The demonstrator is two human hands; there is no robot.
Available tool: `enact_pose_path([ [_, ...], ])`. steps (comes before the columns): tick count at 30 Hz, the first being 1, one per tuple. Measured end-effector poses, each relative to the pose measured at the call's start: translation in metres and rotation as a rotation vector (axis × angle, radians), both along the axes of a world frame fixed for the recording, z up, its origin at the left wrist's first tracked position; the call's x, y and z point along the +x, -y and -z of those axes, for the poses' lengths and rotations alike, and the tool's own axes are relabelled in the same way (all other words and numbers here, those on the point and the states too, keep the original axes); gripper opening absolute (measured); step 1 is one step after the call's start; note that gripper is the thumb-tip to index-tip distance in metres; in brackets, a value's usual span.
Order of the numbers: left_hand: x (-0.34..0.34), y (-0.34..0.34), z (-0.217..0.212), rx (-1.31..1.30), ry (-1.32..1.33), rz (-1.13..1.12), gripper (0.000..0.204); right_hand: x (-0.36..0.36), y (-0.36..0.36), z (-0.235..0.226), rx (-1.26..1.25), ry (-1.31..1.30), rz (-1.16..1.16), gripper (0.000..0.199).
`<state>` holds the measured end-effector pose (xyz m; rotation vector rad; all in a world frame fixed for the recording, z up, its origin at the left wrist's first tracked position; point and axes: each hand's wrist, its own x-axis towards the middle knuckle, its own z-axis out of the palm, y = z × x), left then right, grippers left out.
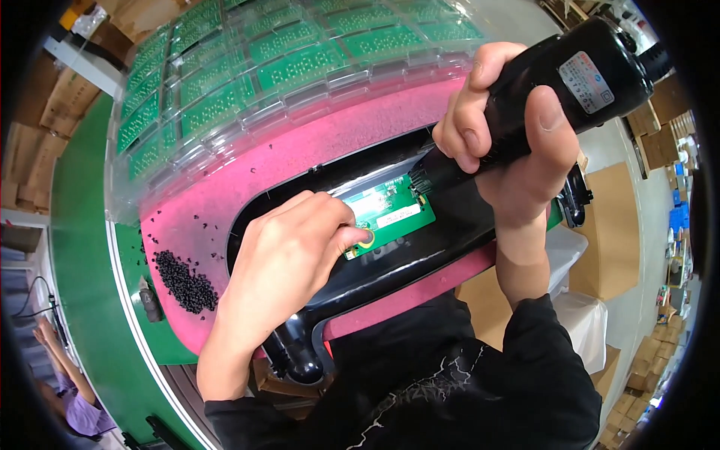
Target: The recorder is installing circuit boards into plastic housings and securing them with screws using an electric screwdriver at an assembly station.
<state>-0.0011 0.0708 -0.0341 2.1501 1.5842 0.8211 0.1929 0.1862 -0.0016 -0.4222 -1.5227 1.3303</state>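
A green circuit board (405, 227) lies inside a long black plastic housing (465, 214). My left hand (289, 251) is closed at the board's left end, its thumb pressing beside a round yellow-rimmed part (366, 238); the other fingertips are curled and partly hidden. Wrapped in my right hand (517, 142) is a black electric screwdriver (555, 79), tilted with its nose down at the board's far right corner. Its bit and any screw under it cannot be made out.
The housing rests on a pink mat (202, 187) over a green table (82, 195). Small black screws (184, 283) lie heaped at left, beside a small dark tool (150, 300). Clear trays (262, 67) of green boards stand behind. A cardboard box (611, 232) is at right; another person (79, 397) sits far left.
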Motion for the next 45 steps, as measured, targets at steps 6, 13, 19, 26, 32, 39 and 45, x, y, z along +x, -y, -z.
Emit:
enact_pose_path([
  [6,-0.002,-0.002,0.005,-0.051,0.012,0.065,0.011,-0.004,-0.006,0.005,0.129,0.051,-0.097,0.048],
  [13,-0.001,0.001,0.003,-0.221,0.023,-0.016,0.008,-0.01,-0.005,0.006,-0.004,0.092,-0.171,0.048],
  [19,-0.004,0.002,0.005,-0.282,0.058,-0.047,0.006,-0.014,0.001,0.006,-0.081,0.051,-0.096,0.05],
  [26,-0.002,-0.002,0.012,-0.146,0.119,-0.016,0.007,0.003,0.008,0.007,0.01,-0.427,-0.427,0.056],
  [32,-0.001,-0.004,0.007,-0.024,0.093,0.007,0.017,0.008,0.004,0.007,0.094,-0.44,-0.56,0.052],
  [39,-0.002,-0.004,0.013,0.0,0.101,0.034,0.017,0.002,0.015,0.011,0.092,-0.415,-0.529,0.054],
  [45,-0.005,-0.007,0.012,-0.024,0.106,0.083,0.013,-0.002,0.01,0.013,0.146,-0.362,-0.608,0.057],
])
